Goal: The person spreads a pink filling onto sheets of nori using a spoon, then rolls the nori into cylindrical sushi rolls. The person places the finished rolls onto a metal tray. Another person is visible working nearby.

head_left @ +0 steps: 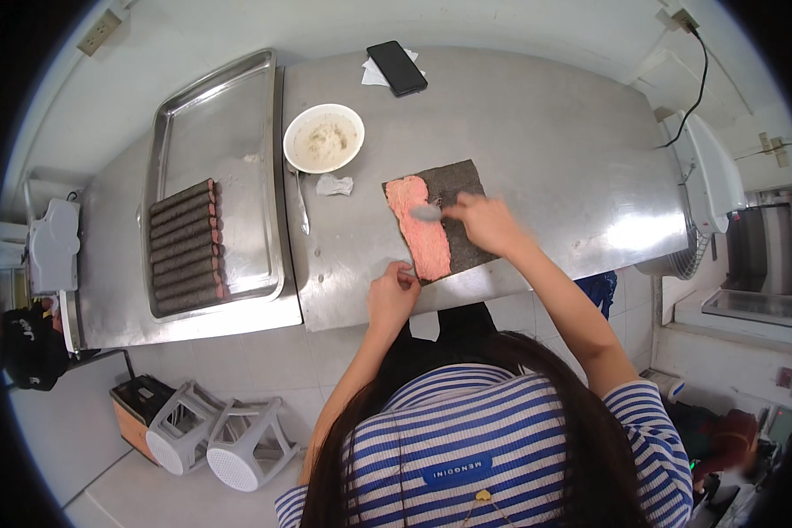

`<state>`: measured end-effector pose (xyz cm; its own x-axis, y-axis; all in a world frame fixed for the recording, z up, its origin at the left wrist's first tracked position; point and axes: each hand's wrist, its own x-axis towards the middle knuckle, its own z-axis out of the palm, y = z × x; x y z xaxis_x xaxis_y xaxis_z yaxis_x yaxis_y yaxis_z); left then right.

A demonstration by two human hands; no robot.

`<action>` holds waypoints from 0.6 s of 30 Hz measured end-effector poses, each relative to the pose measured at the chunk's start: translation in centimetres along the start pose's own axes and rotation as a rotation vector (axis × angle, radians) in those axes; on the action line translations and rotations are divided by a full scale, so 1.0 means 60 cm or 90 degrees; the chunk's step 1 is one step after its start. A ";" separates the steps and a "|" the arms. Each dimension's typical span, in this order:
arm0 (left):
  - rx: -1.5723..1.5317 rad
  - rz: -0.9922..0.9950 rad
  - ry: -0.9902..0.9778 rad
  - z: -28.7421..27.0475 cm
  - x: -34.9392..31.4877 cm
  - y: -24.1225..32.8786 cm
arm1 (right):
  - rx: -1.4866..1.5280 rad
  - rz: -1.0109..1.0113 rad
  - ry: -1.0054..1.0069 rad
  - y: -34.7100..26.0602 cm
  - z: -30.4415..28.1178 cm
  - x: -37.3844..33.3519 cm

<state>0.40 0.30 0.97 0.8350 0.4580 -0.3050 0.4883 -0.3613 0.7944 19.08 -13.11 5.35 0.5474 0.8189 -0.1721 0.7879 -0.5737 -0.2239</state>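
Steel table [546, 123]: pink paste [427, 246] stretches lengthwise away, slightly left; right grip [488, 223] holds spoon [426, 213], left grip [392, 294] unclear.

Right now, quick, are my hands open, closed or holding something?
Left hand: fingers curled by the near-left corner of the nori sheet; grip cannot be told.
Right hand: closed, holding a spoon at the pink paste.

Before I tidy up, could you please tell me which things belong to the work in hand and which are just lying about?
In use: dark sheet; pink paste; spoon-like tool in right hand; likely also tray, dark rolls, white bowl.
Apparently lying about: black phone; crumpled white wad; grey stools.
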 end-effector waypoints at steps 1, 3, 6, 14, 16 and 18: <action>-0.010 0.002 0.001 0.000 0.000 -0.002 | 0.009 -0.010 -0.052 -0.009 -0.007 -0.027; -0.029 0.002 0.006 0.003 -0.001 -0.009 | 0.046 -0.047 -0.125 0.000 -0.023 -0.042; -0.033 0.016 0.006 0.002 0.000 -0.008 | 0.097 -0.069 -0.118 0.017 -0.031 -0.035; -0.035 0.024 -0.010 0.005 0.007 -0.012 | 0.045 -0.021 0.020 -0.003 0.002 0.003; -0.044 0.017 -0.003 0.001 0.006 -0.013 | 0.055 -0.046 -0.086 -0.016 -0.006 -0.048; -0.053 0.015 0.001 0.005 0.003 -0.014 | 0.083 -0.064 -0.124 -0.006 -0.015 -0.084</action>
<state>0.21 0.46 0.07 0.8458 0.4512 -0.2848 0.4455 -0.3034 0.8423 16.29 -16.99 7.18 0.3934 0.8615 -0.3211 0.7861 -0.4963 -0.3684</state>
